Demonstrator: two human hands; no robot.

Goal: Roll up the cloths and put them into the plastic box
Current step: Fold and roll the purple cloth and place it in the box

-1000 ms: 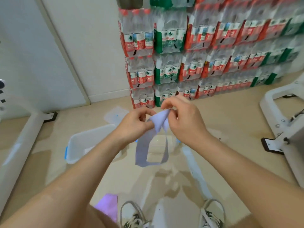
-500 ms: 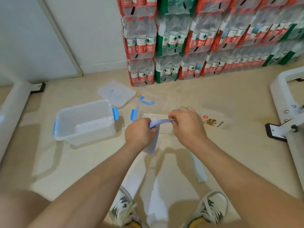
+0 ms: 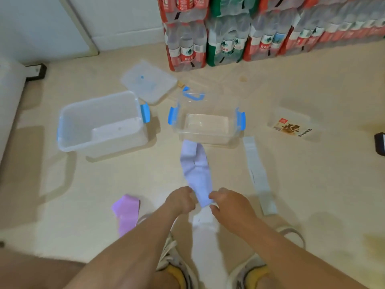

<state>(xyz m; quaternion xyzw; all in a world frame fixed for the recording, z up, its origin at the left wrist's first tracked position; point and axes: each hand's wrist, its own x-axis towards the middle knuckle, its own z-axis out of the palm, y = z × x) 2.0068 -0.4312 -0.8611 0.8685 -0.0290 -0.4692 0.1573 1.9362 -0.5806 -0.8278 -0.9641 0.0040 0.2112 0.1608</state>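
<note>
My bare left hand [image 3: 180, 200] and right hand [image 3: 228, 203] sit close together at centre, fingers curled in a pinch, both forearms reaching toward twelve o'clock.

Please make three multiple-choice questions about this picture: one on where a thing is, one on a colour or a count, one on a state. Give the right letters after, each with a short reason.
1. Where does the loose lid lie?
A. On the floor behind the frosted box
B. Snapped on the clear box
C. Under the person's shoes

2. What colour are the latches on the two boxes?
A. Red
B. Blue
C. Black

3. How is the lavender cloth in the hands now?
A. Fully rolled up
B. Lying inside a box
C. Stretched out on the floor, held at its near end

Answers:
1 A: the lid rests flat on the floor beyond the frosted box.
2 B: blue latches show on that box and on the clear box.
3 C: the left hand and right hand pinch the near end; the rest lies unrolled towards the clear box.
</note>
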